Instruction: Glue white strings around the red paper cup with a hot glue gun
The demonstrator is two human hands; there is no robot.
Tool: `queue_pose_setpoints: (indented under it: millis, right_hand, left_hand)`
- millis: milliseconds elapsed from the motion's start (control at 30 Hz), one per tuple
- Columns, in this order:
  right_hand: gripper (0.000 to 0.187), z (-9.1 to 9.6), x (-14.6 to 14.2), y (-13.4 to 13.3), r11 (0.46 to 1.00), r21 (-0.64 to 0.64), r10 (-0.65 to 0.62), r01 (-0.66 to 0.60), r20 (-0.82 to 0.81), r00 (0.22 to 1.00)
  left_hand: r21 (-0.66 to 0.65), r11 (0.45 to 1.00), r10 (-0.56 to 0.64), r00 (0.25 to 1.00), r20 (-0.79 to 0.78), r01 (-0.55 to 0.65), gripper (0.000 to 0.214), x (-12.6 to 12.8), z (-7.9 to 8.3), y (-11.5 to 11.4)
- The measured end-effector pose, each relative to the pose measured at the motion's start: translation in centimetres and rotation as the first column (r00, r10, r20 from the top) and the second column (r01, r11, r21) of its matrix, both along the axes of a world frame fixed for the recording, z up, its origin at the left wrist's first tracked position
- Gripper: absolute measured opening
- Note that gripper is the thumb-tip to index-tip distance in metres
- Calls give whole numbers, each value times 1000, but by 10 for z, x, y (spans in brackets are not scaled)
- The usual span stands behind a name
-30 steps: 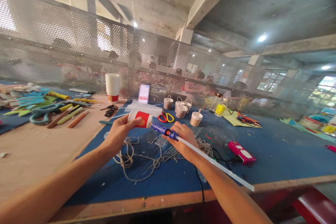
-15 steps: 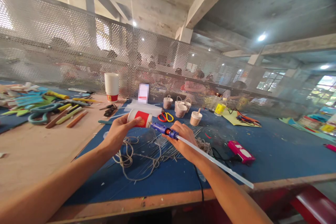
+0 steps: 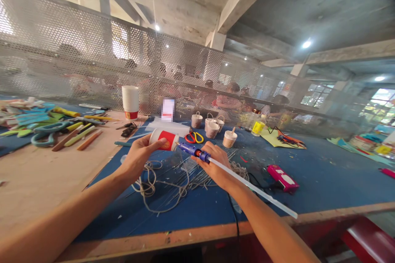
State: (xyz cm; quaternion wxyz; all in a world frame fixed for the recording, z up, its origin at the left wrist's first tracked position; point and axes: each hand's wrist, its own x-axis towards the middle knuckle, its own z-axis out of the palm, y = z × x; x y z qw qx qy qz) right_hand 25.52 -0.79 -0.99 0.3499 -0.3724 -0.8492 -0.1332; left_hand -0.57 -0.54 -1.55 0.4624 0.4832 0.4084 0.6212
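Observation:
Lying sideways in my left hand (image 3: 140,152) is a white paper cup (image 3: 156,136) with a red band, my thumb along its side. My right hand (image 3: 215,158) is closed round a blue hot glue gun (image 3: 187,149); a long clear glue stick (image 3: 256,189) sticks out of its back toward me. The gun's nozzle is at the edge of the cup's base; whether it touches I cannot tell. Beneath my hands, a loose tangle of grey cord (image 3: 151,181) and thin wires (image 3: 197,176) lies on the blue table top (image 3: 123,218).
Several small cord-wrapped cups (image 3: 212,129) stand behind my hands, beside red-and-yellow scissors (image 3: 194,137). A stack of paper cups (image 3: 130,100) is at back left, blue-handled scissors (image 3: 49,133) at left. A pink box (image 3: 282,178) lies right. Perforated metal screen (image 3: 185,65) borders the back.
Both hands, the cup and the glue gun keep nearly the same positions. The whole view has shifted very slightly.

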Motion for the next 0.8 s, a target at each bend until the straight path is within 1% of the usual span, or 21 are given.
queue_pose_setpoints:
  millis: [233, 400, 567, 800]
  right_hand:
    - [30, -1, 1, 1, 1000, 0, -13, 13, -26, 1000]
    - [31, -2, 2, 4, 1000, 17, -18, 18, -34, 999]
    - [31, -3, 3, 4, 999, 23, -43, 44, -26, 999]
    - [29, -1, 3, 3, 999, -2, -34, 34, -47, 998]
  left_hand:
    - [8, 1000, 2, 1000, -17, -2, 40, 3, 4, -4]
    - [-2, 1000, -2, 1000, -15, 2, 44, 2, 4, -3]
    - [1, 1000, -27, 999, -20, 27, 39, 1, 0, -1]
    - [30, 999, -14, 998, -55, 15, 37, 0, -1, -1]
